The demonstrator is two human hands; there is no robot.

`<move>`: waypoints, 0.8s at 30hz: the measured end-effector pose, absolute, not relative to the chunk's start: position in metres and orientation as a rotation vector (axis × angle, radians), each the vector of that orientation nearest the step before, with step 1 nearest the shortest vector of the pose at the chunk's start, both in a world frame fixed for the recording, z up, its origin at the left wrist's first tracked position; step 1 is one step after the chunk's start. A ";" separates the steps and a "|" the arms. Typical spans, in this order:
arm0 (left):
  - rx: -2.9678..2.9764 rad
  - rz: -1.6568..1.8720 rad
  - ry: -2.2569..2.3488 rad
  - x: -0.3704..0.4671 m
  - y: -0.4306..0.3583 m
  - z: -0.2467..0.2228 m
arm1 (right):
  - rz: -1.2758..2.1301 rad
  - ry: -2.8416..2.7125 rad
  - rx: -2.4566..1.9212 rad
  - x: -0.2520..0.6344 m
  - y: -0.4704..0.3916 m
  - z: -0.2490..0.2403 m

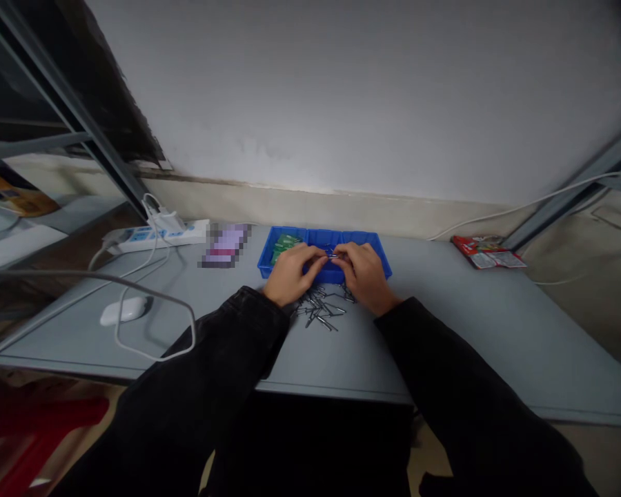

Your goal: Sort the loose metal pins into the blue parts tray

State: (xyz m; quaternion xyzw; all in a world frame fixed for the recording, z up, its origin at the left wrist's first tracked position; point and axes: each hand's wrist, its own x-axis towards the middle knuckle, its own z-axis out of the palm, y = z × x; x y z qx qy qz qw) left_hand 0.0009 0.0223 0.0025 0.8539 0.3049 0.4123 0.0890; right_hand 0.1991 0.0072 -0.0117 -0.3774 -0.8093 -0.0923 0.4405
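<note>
A blue divided tray (377, 257) stands on the grey table near the wall. Green packets (283, 246) lie in its left compartment. Over the middle of the tray, my left hand (292, 271) and my right hand (363, 275) come together, each with fingers pinched on a small, thin metal piece (332, 256). Its exact shape is too small to tell. Just in front of the tray, partly under my hands, lies a loose pile of slim metal pieces (318, 309). My hands hide part of the middle and right compartments.
To the left are a power strip (139, 239) with white cables, a blurred purple phone-like item (226, 245) and a white rounded case (124, 311). A red packet (486, 252) lies at the right rear. Metal frame posts flank the table (445, 331).
</note>
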 end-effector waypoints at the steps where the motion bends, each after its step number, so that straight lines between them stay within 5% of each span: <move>1: 2.535 1.230 0.910 0.001 0.022 0.002 | -0.225 -2.013 -0.943 0.200 0.007 -0.012; 24: 2.516 1.234 0.908 0.000 0.024 0.002 | -0.199 -2.004 -0.943 0.204 0.008 -0.011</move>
